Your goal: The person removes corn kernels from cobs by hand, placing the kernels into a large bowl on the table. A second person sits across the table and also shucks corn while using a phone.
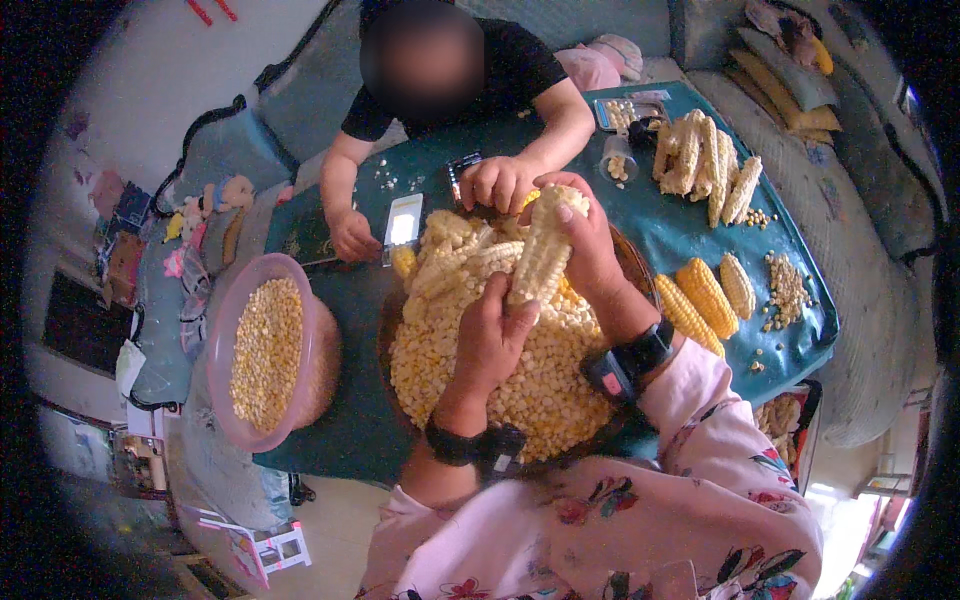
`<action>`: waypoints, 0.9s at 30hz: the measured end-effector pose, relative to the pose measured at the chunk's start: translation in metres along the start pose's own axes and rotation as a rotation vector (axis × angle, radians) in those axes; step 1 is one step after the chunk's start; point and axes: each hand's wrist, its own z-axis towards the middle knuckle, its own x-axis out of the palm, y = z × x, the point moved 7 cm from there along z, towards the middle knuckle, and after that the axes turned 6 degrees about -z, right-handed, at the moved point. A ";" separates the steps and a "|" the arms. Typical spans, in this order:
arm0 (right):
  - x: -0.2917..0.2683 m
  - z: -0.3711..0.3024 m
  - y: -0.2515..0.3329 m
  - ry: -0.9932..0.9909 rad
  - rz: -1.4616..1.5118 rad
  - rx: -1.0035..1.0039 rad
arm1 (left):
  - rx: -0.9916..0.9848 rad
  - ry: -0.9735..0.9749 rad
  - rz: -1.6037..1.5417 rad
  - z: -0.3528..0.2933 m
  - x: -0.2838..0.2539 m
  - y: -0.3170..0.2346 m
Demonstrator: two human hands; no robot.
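Observation:
Between my two hands is a pale corn cob (538,255), tilted over a round basket (632,262). My left hand (492,335) is closed on its lower end, thumb against the kernels. My right hand (590,240) wraps round the upper part with the thumb pressed on it. Loose white and yellow kernels (530,395) fill the basket below. More pale cobs (455,262) are heaped at the basket's far left side.
Left stands a pink basin (222,385) of kernels. Yellow cobs (708,292), loose kernels (788,290) and a pile of pale cobs (695,160) lie on the green-covered table (775,345) at right. Opposite sits a person in black (525,60), near a phone (403,220).

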 end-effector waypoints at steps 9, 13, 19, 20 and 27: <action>0.010 -0.005 0.002 0.011 0.072 0.014 | -0.109 -0.039 -0.142 -0.001 -0.004 0.002; 0.009 -0.008 0.008 -0.060 -0.034 -0.105 | -0.410 -0.001 -0.254 -0.008 -0.001 0.027; 0.007 -0.005 0.001 -0.114 -0.019 0.010 | -0.437 -0.184 -0.530 -0.005 -0.007 0.029; 0.004 -0.003 -0.005 -0.113 0.042 0.046 | -0.481 -0.167 -0.594 -0.007 -0.005 0.031; -0.003 -0.003 -0.026 -0.268 0.097 0.208 | -0.373 0.061 -0.542 -0.005 0.004 0.029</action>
